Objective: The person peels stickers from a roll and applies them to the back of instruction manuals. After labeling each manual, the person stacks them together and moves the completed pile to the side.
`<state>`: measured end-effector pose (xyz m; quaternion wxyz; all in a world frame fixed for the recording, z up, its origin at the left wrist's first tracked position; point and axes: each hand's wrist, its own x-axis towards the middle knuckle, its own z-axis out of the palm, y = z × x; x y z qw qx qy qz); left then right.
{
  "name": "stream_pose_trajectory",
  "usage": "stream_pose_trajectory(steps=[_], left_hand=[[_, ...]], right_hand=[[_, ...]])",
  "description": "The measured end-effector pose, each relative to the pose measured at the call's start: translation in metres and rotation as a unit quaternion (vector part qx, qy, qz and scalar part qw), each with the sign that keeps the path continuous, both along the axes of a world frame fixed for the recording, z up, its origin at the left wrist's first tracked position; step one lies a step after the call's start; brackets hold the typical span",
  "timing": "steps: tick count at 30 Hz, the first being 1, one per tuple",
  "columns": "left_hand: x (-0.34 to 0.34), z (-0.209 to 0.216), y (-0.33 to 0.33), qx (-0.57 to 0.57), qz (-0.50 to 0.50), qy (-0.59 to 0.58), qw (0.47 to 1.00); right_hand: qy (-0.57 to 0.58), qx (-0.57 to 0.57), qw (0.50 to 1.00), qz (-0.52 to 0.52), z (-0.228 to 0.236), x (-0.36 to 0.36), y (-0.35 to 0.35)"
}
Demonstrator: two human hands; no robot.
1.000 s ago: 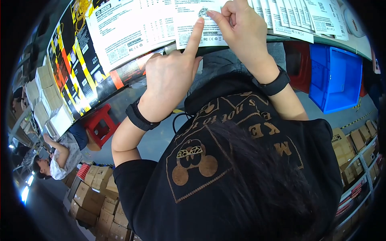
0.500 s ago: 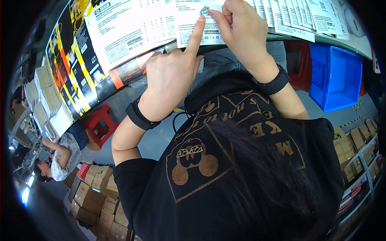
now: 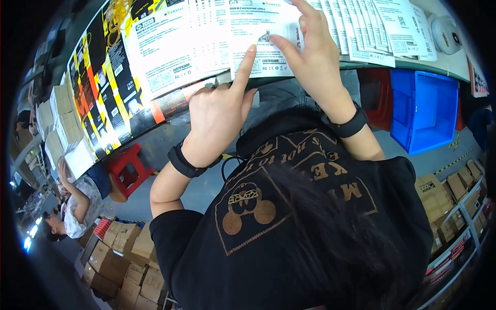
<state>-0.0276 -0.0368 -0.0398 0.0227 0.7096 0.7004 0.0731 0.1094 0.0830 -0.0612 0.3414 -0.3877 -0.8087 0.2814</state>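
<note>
My left hand (image 3: 217, 119) has its index finger stretched out, the tip pressing on a white printed sheet (image 3: 258, 20) near the table's front edge; its other fingers are curled and hold nothing. My right hand (image 3: 315, 62) rests on the same sheet just to the right, thumb reaching left toward the left fingertip, the other fingers spread upward. A small dark mark on the sheet lies between the two fingertips. Both wrists wear black bands.
More white sheets (image 3: 382, 31) overlap in a row to the right, and black-and-yellow flat packaging (image 3: 103, 88) lies to the left. Below the table stand a blue bin (image 3: 423, 108) and a red stool (image 3: 126, 168). Another person (image 3: 77, 206) sits at lower left near cardboard boxes (image 3: 124, 258).
My right hand's fingers have spread apart from the pinch they held on a small round piece at the sheet. The left index finger stays pressed on the sheet.
</note>
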Motion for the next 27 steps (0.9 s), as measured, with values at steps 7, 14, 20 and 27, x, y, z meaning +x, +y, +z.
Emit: stream_pose_trajectory(steps=[7,14,20,27], left_hand=[[-0.009,-0.008,-0.004,-0.014,-0.021,0.007,1.000],[-0.009,-0.008,-0.001,-0.052,0.000,0.006,0.999],[-0.006,-0.008,-0.006,-0.022,-0.001,-0.003,1.000],[-0.004,-0.016,-0.004,0.017,-0.001,-0.035,0.999]], right_hand=[[-0.042,-0.015,0.999,-0.008,0.002,-0.017,0.004],[-0.049,0.016,0.998,-0.047,-0.006,-0.033,0.013],[0.177,0.125,0.975,0.040,-0.027,-0.021,0.017],[0.004,0.035,0.999,0.007,-0.022,-0.007,0.015]])
